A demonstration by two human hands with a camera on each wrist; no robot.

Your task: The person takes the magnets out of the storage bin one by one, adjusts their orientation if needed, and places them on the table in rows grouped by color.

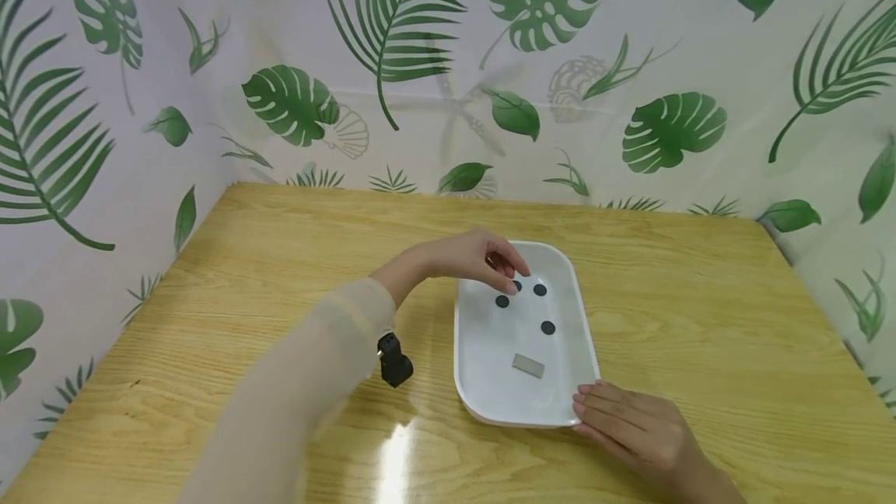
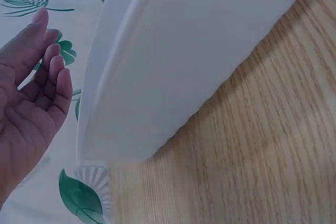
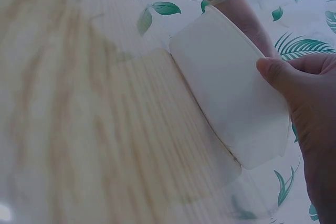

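A white rectangular tray (image 1: 483, 379) with rounded corners lies on the table. Several small black discs (image 1: 548, 327) are spread over its far half, and a flat grey rectangular piece (image 1: 528, 365) lies nearer the front. Over the far left part of the tray is my left hand (image 1: 476, 259), its thumb tip close to one disc. Its fingers are loosely bent, and in the left wrist view the hand (image 2: 34, 85) shows nothing held. My right hand (image 1: 633, 426) holds the tray's near right corner; the right wrist view shows the thumb (image 3: 273, 72) against the rim, the other fingers partly hidden.
The wood-grain table (image 1: 336, 232) meets a white cloth backdrop (image 1: 413, 154) printed with green leaves at the back and sides. A black wrist camera (image 1: 395, 364) hangs under the left sleeve, left of the tray.
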